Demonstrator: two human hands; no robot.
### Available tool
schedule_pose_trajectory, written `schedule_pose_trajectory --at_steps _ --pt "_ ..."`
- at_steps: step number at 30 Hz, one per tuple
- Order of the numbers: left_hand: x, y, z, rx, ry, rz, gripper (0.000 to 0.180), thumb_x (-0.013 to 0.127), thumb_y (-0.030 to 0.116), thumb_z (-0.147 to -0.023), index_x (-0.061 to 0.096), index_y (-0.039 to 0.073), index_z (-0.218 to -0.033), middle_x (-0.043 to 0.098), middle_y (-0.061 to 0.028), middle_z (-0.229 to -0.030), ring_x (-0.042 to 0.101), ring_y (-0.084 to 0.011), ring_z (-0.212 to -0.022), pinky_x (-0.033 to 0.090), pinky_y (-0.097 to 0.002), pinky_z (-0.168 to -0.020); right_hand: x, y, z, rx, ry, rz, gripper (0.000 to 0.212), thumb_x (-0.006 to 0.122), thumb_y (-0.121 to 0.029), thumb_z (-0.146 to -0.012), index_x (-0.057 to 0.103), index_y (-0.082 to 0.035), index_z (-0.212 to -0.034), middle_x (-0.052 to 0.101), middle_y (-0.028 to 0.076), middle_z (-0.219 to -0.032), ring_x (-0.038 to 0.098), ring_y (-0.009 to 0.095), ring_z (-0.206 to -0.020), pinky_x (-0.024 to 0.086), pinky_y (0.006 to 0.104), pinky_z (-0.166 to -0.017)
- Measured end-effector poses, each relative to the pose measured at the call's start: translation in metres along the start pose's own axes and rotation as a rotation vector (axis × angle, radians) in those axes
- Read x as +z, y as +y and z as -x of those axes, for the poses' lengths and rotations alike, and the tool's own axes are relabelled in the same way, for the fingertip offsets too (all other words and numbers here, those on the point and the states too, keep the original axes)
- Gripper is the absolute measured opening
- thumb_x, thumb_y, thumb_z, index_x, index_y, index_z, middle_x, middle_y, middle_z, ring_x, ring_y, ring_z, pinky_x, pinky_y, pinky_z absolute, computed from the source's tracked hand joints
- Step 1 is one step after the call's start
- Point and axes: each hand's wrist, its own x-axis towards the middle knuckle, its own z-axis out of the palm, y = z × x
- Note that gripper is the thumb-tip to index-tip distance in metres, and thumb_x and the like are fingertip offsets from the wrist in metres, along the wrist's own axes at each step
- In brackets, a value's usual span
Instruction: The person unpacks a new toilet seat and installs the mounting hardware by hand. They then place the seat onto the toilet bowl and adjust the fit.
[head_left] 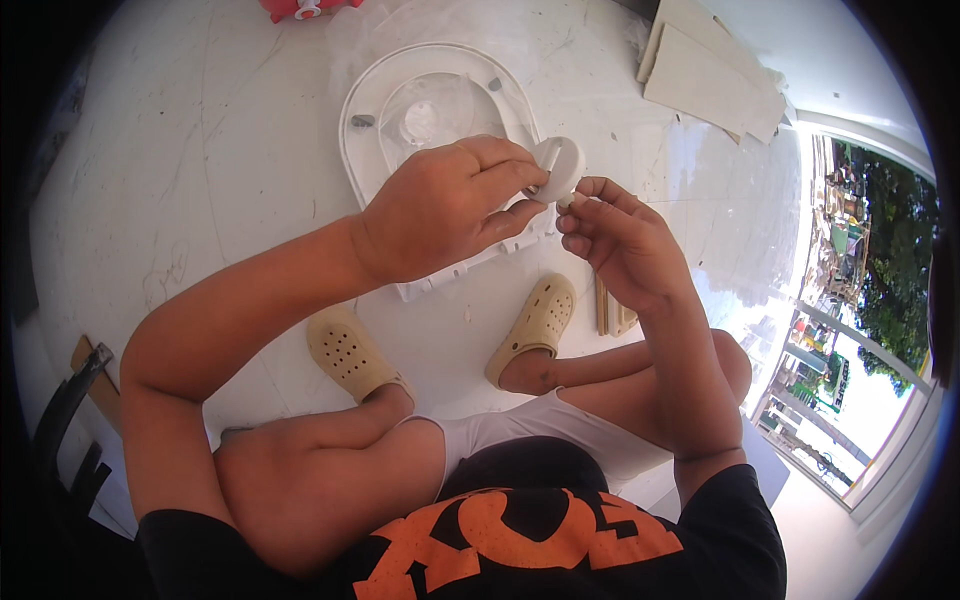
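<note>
In front of me, my left hand (440,205) is closed on a white round disc-shaped part (569,168), its fingers at the near left edge with a slot-like ridge showing beside them. My right hand (635,245) pinches a small pale piece (566,200) at the disc's lower edge; its exact kind is too small to make out, and I cannot tell if it touches the disc. Beneath and beyond the hands, a white toilet seat (358,165) lies on the floor with its hinge end toward me, partly covered by my left hand. Clear plastic rests inside its ring.
Beige clogs (345,352) are on my feet, close to the seat's hinge end. Flat cardboard sheets (705,75) lie at the far right. Wooden pieces (612,308) sit by the right clog. A red object (300,8) is at the far edge, a black frame (75,400) at left.
</note>
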Motion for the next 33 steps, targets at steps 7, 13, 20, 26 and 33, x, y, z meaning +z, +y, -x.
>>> schedule_pose_trajectory --at_steps 7,13,20,26,33 --pt "-0.004 0.002 -0.012 -0.842 -0.113 0.485 0.036 0.083 0.022 -0.093 0.074 -0.004 -0.116 0.078 -0.0103 -0.098 0.072 -0.0126 -0.088 0.058 -0.0269 -0.078 0.014 0.01 -0.004 -0.606 0.21 0.763 0.022 0.07 -0.012 -0.102 0.059 -0.002 -0.118 0.074 0.008 -0.103 0.071 0.015 -0.092 0.056 0.0303 -0.083" --pt "-0.005 -0.003 -0.015 -0.925 -0.102 0.626 0.04 0.083 0.025 -0.093 0.073 -0.006 -0.117 0.078 -0.0093 -0.096 0.071 -0.0107 -0.086 0.057 -0.0248 -0.079 0.014 0.01 -0.002 -0.91 0.207 1.127 0.024 0.073 -0.002 -0.095 0.06 -0.002 -0.115 0.073 0.008 -0.102 0.072 0.017 -0.087 0.057 0.03 -0.079" --pt "-0.007 0.001 -0.011 -0.893 -0.129 0.536 0.043 0.081 0.029 -0.093 0.074 -0.007 -0.115 0.079 -0.0118 -0.095 0.073 -0.0136 -0.087 0.058 -0.0273 -0.079 0.013 0.011 -0.004 -0.895 0.123 1.149 0.021 0.07 0.0 -0.097 0.058 -0.001 -0.114 0.07 0.008 -0.096 0.069 0.015 -0.083 0.057 0.0291 -0.077" --pt "-0.007 0.003 -0.012 -0.837 -0.122 0.491 0.043 0.08 0.031 -0.093 0.074 -0.006 -0.114 0.079 -0.0141 -0.095 0.074 -0.0155 -0.087 0.058 -0.0292 -0.079 0.015 0.012 -0.006 -0.566 0.128 0.755 0.022 0.066 -0.005 -0.102 0.055 0.0 -0.12 0.07 0.007 -0.1 0.067 0.013 -0.086 0.056 0.0292 -0.078" --pt "-0.006 -0.002 -0.014 -0.901 -0.093 0.609 0.039 0.081 0.027 -0.095 0.074 -0.005 -0.116 0.077 -0.0083 -0.094 0.07 -0.0101 -0.084 0.057 -0.0245 -0.078 0.016 0.012 -0.004 -0.871 0.182 0.961 0.028 0.071 -0.001 -0.096 0.058 -0.001 -0.121 0.071 0.007 -0.103 0.07 0.016 -0.087 0.056 0.03 -0.078"
